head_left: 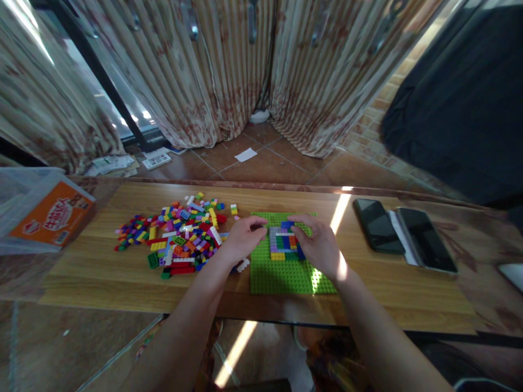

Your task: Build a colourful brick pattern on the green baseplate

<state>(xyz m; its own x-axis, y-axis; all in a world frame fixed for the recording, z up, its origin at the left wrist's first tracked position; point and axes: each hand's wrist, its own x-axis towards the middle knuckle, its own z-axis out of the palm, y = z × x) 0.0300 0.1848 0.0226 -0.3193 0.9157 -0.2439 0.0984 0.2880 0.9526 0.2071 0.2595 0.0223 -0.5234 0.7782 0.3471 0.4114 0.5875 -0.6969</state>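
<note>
A green studded baseplate lies on the wooden table, with a low block of toy bricks built on it in lilac, yellow, green, blue and red. My right hand is over the build's right side. Its thumb and forefinger are closed at a blue brick on the far edge of the build. Above the baseplate's left edge hovers my left hand, thumb and fingers curved with a gap between them. Nothing shows in that gap. Part of the build's right side is hidden by my right hand.
A heap of loose colored bricks spreads left of the baseplate. Two dark phones lie at the right, with white paper between them. A clear plastic box with an orange label stands far left. Curtains hang beyond the table.
</note>
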